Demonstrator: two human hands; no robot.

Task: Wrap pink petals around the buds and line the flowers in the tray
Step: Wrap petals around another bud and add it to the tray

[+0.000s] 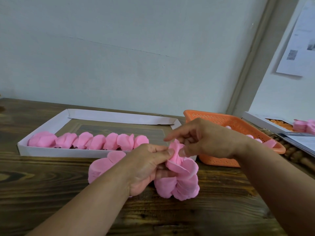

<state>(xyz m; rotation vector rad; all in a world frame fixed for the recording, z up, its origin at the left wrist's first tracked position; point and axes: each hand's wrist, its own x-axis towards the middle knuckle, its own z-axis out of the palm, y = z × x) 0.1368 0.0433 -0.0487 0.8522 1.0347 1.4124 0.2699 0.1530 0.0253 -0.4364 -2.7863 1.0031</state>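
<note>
Both hands meet over the wooden table, just in front of the white tray [51, 151]. My left hand [148, 166] pinches a pink flower [176, 155] between thumb and fingers. My right hand [201, 138] pinches the same flower's petal from the right, index finger stretched out. The bud inside is hidden by petals. Stacks of loose pink petals [180, 184] lie below the hands, and another stack [104, 166] sits to the left. A row of several finished pink flowers [88, 141] lines the tray's near side.
An orange perforated basket [238, 124] with pink buds stands to the right of the tray. A white box [260, 121] with orange pieces and more pink petals [305, 126] sits at the far right. A wall rises behind the table.
</note>
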